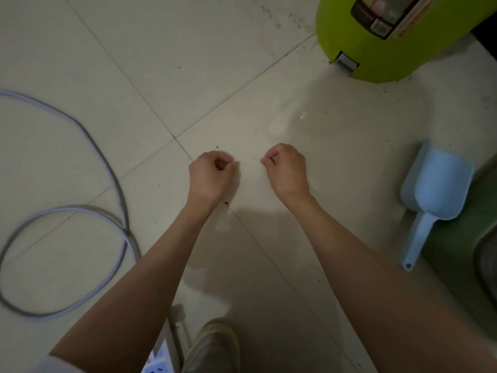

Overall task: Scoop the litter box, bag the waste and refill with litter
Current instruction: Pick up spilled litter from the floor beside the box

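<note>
Both hands out over the tiled floor (80,36), apart. Left hand (211,172) and right hand (286,166) each curled tight; a thin clear bag may hang between them, cannot tell. Blue scoop (435,195) lies right, against green litter box (462,254). Lime bin (390,49) beyond; grey cable (88,135) left.

home interior: pale tiled floor (113,44), loose cable (102,157), power strip (158,364), green bin (376,57), litter scoop (435,189).
</note>
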Demonstrator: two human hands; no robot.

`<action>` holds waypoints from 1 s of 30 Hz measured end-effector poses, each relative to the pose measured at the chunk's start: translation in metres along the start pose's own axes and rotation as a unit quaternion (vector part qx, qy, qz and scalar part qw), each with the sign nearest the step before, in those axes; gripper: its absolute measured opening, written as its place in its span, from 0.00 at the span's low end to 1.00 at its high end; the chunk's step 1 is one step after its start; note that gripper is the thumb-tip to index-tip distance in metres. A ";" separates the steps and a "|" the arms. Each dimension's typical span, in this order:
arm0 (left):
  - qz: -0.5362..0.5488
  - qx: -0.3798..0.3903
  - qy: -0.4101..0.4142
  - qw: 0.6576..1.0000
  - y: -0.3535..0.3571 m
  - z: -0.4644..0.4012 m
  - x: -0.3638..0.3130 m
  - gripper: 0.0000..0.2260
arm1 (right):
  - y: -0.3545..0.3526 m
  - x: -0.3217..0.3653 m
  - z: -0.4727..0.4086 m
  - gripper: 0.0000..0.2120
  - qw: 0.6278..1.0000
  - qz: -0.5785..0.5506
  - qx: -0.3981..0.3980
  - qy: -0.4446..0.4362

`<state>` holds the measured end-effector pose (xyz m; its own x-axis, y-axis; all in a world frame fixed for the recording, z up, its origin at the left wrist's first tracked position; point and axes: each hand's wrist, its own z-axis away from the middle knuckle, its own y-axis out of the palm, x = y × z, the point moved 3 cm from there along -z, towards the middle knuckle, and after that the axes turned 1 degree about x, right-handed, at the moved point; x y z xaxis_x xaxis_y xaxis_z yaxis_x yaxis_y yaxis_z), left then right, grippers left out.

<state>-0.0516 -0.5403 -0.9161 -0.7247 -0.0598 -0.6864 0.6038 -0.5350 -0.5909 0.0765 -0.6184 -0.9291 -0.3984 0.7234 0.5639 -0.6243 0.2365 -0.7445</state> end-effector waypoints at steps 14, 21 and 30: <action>-0.058 0.013 0.052 0.997 0.007 -0.008 -0.005 0.04 | -0.009 0.004 0.003 0.10 0.996 -0.075 -0.012 0.042; 0.310 0.103 -0.086 0.941 0.005 -0.012 -0.018 0.12 | -0.019 -0.009 0.015 0.10 0.770 -0.601 0.060 0.207; -0.061 0.063 0.090 0.992 0.024 -0.012 -0.024 0.04 | -0.023 -0.004 -0.005 0.07 0.989 -0.122 0.001 0.082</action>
<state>-0.0157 -0.5420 -0.9188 -0.7114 0.1568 -0.6851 0.4611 -0.6316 -0.6233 0.0961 -0.6240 -0.9158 -0.1208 0.7401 0.6615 -0.6896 0.4168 -0.5922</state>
